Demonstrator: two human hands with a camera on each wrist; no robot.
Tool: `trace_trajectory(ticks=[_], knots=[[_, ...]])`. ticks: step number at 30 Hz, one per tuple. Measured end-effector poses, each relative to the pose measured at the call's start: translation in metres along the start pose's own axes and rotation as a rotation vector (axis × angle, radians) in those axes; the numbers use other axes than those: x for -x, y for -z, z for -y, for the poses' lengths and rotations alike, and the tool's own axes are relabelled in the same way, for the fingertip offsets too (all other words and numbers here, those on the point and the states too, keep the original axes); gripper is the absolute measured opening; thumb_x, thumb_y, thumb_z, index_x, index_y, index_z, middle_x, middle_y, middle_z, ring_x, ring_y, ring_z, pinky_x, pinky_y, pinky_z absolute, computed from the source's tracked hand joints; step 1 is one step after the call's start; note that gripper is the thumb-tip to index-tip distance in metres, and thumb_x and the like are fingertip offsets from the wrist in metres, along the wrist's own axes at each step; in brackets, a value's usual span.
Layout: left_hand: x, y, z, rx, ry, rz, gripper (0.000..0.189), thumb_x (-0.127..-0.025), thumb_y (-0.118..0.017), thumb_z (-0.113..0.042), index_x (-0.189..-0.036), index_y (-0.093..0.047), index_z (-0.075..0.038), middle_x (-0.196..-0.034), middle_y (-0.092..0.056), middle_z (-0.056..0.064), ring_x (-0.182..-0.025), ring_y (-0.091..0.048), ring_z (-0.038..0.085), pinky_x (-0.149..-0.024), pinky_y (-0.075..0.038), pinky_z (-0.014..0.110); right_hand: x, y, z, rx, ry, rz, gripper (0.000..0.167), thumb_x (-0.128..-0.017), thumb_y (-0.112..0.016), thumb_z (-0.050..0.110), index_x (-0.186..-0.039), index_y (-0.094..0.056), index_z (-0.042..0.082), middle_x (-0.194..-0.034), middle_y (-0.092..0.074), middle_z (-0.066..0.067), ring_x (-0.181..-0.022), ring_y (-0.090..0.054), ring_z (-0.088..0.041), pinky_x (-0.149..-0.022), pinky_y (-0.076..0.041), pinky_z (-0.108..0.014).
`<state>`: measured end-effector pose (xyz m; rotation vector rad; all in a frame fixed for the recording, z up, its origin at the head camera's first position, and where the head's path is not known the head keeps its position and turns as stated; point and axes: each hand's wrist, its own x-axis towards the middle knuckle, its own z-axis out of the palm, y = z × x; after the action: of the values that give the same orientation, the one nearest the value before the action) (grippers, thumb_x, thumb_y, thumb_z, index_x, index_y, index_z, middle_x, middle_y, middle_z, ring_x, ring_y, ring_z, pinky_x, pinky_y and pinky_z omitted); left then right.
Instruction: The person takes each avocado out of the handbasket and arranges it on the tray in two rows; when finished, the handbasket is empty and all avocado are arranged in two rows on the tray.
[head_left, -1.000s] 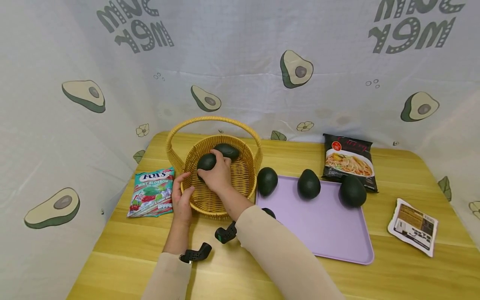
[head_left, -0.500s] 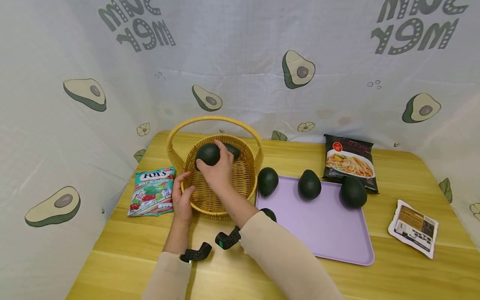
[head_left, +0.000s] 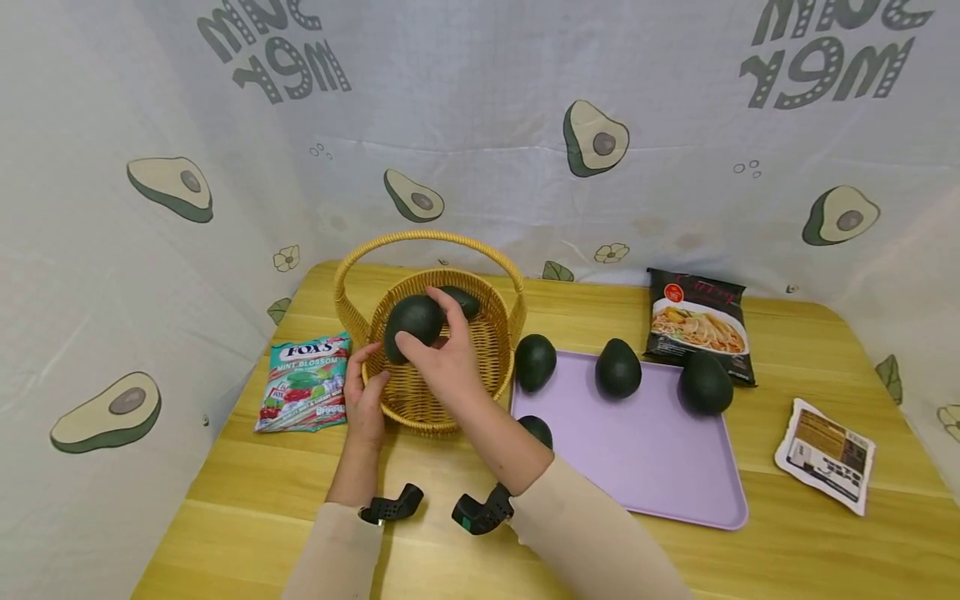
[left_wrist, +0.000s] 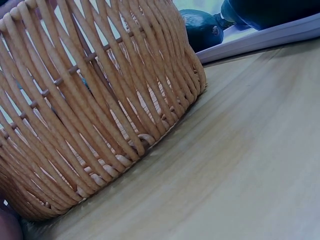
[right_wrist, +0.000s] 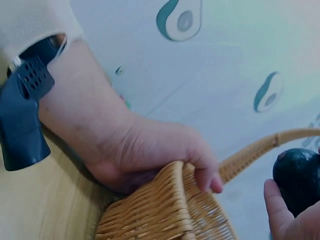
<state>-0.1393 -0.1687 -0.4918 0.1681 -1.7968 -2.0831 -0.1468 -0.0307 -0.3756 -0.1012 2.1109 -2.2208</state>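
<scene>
A dark green avocado is held in my right hand, thumb on the near side and fingers on the far side. It is over the wicker basket, and in the right wrist view the same avocado shows above the rim. Deeper in the basket lies another avocado, partly hidden behind the right hand. My left hand grips the basket's left rim, with the thumb hooked over the edge in the right wrist view. The basket's outer wall fills much of the left wrist view.
Right of the basket lies a lilac tray with several avocados on or against its edges. A Fox's candy bag is at left. A black noodle packet and a white-edged packet lie at right. The basket handle arches overhead.
My right hand has lifted the avocado from low in the basket and drawn it up and slightly nearer. The left hand stays on the rim.
</scene>
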Motion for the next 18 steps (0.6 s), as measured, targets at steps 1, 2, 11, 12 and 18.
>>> trace_trajectory(ticks=[1,2,11,12,18], knots=[[0.000,0.000,0.000,-0.001,0.001,-0.001,0.044,-0.090,-0.046,0.001,-0.134,-0.052,0.004,-0.145,-0.048,0.011,-0.137,-0.036,0.015,-0.116,-0.024,0.037,0.003,0.003,0.002,-0.014,0.002,0.013,0.067,-0.088,-0.074,0.020,-0.148,-0.048,0.035,-0.146,-0.044,-0.009,-0.100,-0.065,-0.028,-0.080,-0.058,-0.037],[0.000,0.000,0.000,0.003,0.003,0.000,0.044,-0.090,-0.046,0.001,-0.134,-0.052,0.004,-0.144,-0.048,0.010,-0.137,-0.037,0.015,-0.115,-0.025,0.036,0.007,0.006,0.004,-0.022,0.006,0.024,0.066,-0.089,-0.074,0.020,-0.148,-0.048,0.035,-0.144,-0.044,-0.010,-0.100,-0.066,-0.028,-0.081,-0.059,-0.039],[0.001,0.001,0.000,0.044,0.010,0.021,0.046,-0.090,-0.045,0.000,-0.135,-0.050,0.006,-0.146,-0.046,0.013,-0.136,-0.041,0.031,-0.105,-0.039,0.024,0.033,0.036,0.013,0.047,0.046,0.110,0.063,-0.092,-0.072,0.017,-0.148,-0.048,0.033,-0.143,-0.046,-0.010,-0.099,-0.068,-0.026,-0.077,-0.059,-0.035],[0.001,0.000,0.000,0.050,0.010,0.023,0.046,-0.090,-0.045,0.000,-0.136,-0.049,0.006,-0.147,-0.045,0.014,-0.136,-0.040,0.033,-0.105,-0.040,0.024,0.035,0.041,0.012,0.064,0.054,0.118,0.064,-0.092,-0.072,0.016,-0.148,-0.047,0.032,-0.142,-0.047,-0.011,-0.099,-0.067,-0.025,-0.076,-0.058,-0.033],[0.001,0.000,-0.001,0.056,0.019,0.037,0.047,-0.091,-0.045,0.000,-0.138,-0.047,0.007,-0.151,-0.041,0.017,-0.137,-0.038,0.030,-0.106,-0.036,0.028,0.046,0.079,0.008,0.144,0.059,0.141,0.069,-0.092,-0.072,0.012,-0.152,-0.042,0.027,-0.147,-0.044,-0.013,-0.106,-0.066,-0.028,-0.078,-0.057,-0.032]])
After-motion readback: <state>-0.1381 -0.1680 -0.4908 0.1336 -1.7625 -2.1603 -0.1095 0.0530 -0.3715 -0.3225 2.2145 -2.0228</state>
